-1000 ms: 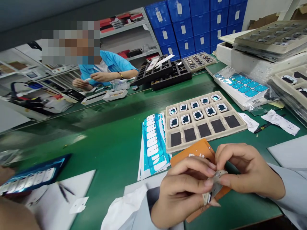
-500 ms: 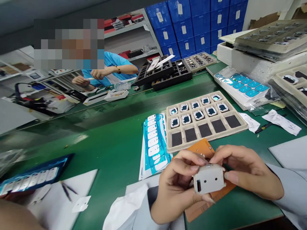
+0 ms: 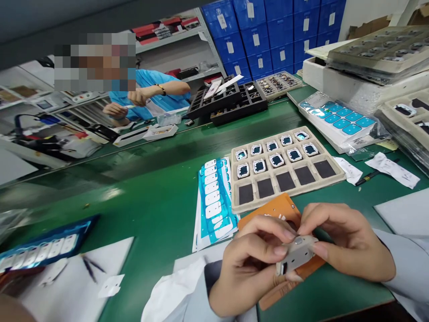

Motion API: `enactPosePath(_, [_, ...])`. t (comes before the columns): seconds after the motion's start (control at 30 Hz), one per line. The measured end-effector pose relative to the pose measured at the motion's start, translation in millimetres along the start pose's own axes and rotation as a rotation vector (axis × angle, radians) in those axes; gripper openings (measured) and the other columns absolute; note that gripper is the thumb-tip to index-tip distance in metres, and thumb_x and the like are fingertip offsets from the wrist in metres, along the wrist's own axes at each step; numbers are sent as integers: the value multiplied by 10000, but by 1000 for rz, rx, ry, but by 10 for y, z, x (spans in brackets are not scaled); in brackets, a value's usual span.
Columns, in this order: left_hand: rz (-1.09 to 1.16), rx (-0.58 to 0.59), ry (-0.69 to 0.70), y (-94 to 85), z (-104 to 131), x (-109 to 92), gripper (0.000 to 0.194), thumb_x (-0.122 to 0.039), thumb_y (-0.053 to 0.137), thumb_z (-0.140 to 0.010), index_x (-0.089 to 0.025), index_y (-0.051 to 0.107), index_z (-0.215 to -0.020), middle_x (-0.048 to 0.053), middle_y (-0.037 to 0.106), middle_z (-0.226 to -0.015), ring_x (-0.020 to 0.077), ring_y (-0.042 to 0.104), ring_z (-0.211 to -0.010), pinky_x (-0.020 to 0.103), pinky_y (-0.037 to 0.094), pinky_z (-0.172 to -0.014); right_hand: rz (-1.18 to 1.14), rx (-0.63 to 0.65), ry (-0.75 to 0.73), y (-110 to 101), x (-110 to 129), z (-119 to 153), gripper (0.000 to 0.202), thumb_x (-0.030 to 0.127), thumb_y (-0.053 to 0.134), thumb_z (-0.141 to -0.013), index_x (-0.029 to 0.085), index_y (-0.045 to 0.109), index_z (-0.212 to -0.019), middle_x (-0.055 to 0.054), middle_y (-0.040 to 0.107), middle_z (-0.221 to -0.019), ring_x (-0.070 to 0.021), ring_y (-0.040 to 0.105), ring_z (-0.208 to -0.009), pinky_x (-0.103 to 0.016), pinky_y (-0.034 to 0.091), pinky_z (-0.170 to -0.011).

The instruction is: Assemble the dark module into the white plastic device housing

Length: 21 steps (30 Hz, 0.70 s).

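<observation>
Between my two hands is a small silver-grey watch case [image 3: 297, 257], tilted so that its side button and a narrow strip of its face with dark holes show. My left hand [image 3: 251, 264] grips its left end, the thumb below and the fingers above. At the other end, my right hand [image 3: 350, 243] pinches it between thumb and fingertips. Beneath them lies an orange plate [image 3: 283, 206], partly covered by the hands. Just beyond stands a beige tray [image 3: 236, 201] with two rows of watch cases [image 3: 276, 159] and a front row of dark pockets.
Left of the tray lie blue sheets with white stickers [image 3: 212, 197]. A white cloth [image 3: 174, 286] is by my left sleeve. At right are a black pen [image 3: 368, 178], crumpled wrappers [image 3: 395, 170] and stacked trays [image 3: 378, 49]. Across the bench a person in blue [image 3: 167, 87] works.
The watch case has been tipped, so its broad pale face now appears narrower and its side with the button faces up more. Both hands still hold it over the orange plate.
</observation>
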<state>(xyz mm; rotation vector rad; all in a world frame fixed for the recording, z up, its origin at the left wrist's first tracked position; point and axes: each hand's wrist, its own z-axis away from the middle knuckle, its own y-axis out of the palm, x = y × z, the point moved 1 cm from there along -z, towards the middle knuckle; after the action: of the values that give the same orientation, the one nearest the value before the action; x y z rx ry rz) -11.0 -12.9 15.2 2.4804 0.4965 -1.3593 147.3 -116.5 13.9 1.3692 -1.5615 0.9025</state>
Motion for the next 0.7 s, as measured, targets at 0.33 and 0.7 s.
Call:
enactPosePath(0.33, [-60, 54, 38, 11, -56, -51, 320, -97, 700, -839, -321, 667, -1065, 13, 630, -950, 170, 665, -957, 374, 603, -897, 66, -46, -213, 42, 17, -7, 235, 82, 655, -783, 229, 632, -965, -10, 609, -737, -136, 560, -630, -270, 449, -590])
enactPosePath(0.7, [-181, 120, 98, 18, -92, -68, 229, -117, 663, -872, -276, 660, -1038, 35, 643, -930, 181, 668, -943, 341, 591, -839, 132, -33, -76, 59, 34, 26, 202, 132, 700, -753, 223, 527, -804, 30, 526, -673, -117, 502, -579, -246, 409, -537])
